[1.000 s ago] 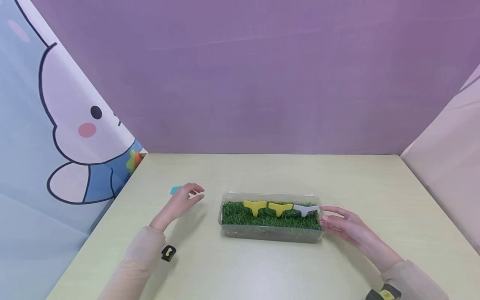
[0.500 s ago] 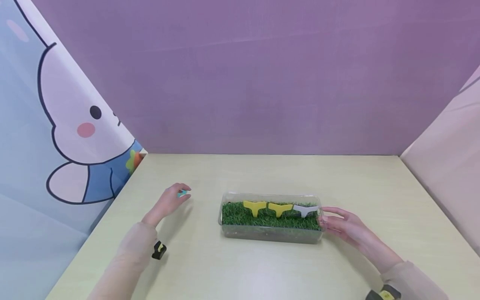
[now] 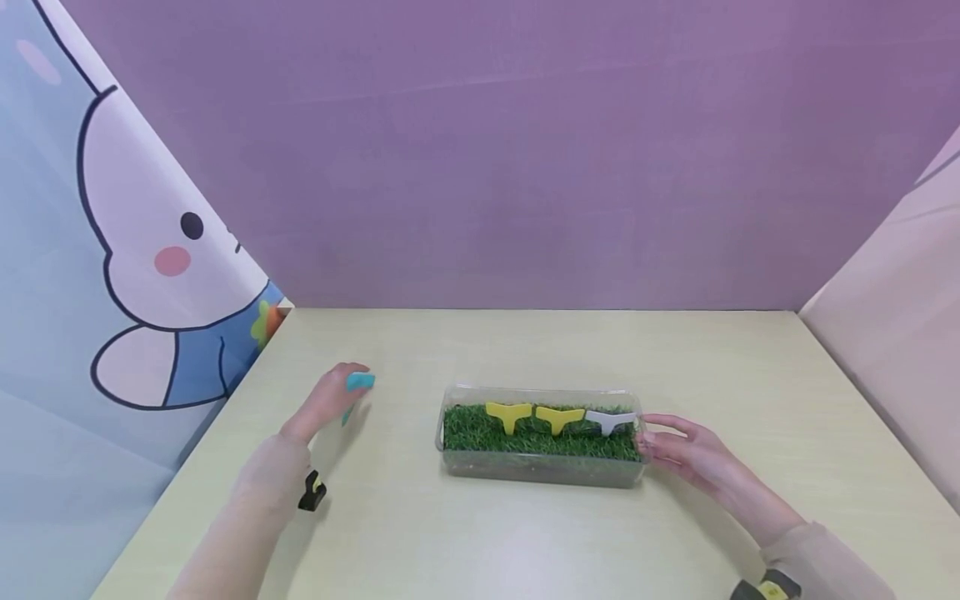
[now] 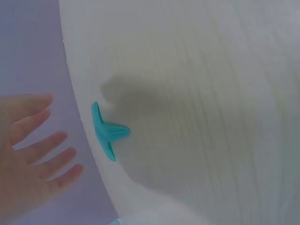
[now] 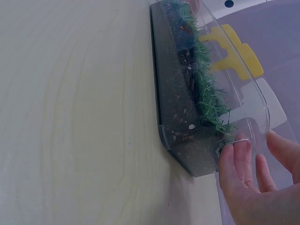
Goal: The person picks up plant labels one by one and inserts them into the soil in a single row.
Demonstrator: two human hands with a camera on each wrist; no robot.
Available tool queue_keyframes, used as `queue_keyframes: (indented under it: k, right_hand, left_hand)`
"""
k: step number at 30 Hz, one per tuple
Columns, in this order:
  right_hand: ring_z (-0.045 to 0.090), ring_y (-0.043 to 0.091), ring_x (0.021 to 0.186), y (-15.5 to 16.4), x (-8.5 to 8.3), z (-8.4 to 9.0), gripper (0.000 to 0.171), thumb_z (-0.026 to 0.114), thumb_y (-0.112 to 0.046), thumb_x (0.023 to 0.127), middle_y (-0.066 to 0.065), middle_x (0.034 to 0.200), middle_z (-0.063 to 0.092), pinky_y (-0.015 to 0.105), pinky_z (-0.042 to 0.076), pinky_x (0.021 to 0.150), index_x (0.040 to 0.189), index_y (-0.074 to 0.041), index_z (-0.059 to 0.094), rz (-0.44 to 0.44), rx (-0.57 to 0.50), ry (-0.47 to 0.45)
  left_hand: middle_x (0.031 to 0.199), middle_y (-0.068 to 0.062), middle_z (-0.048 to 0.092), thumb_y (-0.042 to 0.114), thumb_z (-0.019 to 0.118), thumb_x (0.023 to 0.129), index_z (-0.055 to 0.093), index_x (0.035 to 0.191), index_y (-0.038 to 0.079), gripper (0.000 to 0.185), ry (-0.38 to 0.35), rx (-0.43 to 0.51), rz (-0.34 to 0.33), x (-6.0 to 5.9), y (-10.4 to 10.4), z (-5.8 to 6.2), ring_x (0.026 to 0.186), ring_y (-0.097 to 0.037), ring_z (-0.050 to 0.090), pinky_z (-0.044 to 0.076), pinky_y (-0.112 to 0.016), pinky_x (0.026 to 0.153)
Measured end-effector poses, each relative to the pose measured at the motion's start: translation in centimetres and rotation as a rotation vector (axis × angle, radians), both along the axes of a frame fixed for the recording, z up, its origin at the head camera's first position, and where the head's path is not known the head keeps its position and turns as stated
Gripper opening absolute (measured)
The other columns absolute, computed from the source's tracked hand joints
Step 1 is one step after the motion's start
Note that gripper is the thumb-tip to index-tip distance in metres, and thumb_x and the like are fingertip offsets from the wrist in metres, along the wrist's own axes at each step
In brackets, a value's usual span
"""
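My left hand pinches a turquoise T-shaped plant label above the table at left in the head view. Its wide head is at the fingertips and its stem points down. The left wrist view differs: there the turquoise plant label shows against the table, apart from the spread fingers. At the right end of a clear plastic planter box, my right hand holds the wall with thumb and fingers. Two yellow plant labels and one white plant label stand in the box's green grass.
The pale wooden table meets a purple backdrop at its far edge. A cartoon-printed cloth hangs along the left side, a pale cloth along the right. Dark soil fills the box under the grass.
My left hand has moved left to the turquoise plant label and taken hold of it; the label has turned with its stem downward. My right hand and the planter box stay in place.
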State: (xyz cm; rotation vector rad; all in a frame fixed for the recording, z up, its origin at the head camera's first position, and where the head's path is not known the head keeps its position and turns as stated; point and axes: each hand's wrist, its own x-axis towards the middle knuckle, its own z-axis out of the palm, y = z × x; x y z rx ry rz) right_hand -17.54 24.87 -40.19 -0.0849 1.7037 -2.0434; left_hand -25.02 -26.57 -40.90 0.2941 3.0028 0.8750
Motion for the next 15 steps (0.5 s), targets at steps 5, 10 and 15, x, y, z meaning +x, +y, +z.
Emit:
queue_keyframes:
  k: [5,10,15]
  right_hand:
    - [0.061,0.014,0.091,0.0,0.0,0.0,0.023,0.055,-0.008,0.086,0.002,0.096,0.064,0.023,0.046,0.083,0.108,-0.017,0.052,-0.002,-0.004,-0.002]
    - [0.061,0.014,0.091,0.0,0.0,0.0,0.023,0.055,-0.007,0.086,0.003,0.096,0.065,0.024,0.046,0.083,0.108,-0.016,0.052,-0.005,-0.011,-0.005]
    - [0.061,0.014,0.091,0.0,0.0,0.0,0.023,0.054,-0.008,0.087,0.003,0.096,0.065,0.024,0.046,0.083,0.108,-0.015,0.051,-0.002,-0.009,-0.005]
  left_hand:
    - [0.118,-0.034,0.042,0.004,0.054,0.084,0.045,0.119,-0.010,0.038,-0.033,-0.022,0.004,-0.6,-0.3,-0.7,0.109,-0.048,0.040,0.033,-0.055,0.092]
    - [0.122,-0.035,0.038,0.003,0.054,0.085,0.041,0.123,-0.010,0.042,-0.074,-0.027,0.007,-1.0,-0.6,-1.0,0.112,-0.048,0.037,0.031,-0.055,0.093]
    - [0.122,-0.035,0.037,0.002,0.054,0.084,0.040,0.124,-0.011,0.044,-0.093,-0.042,0.007,-1.3,-0.8,-1.1,0.113,-0.048,0.036,0.030,-0.055,0.094]
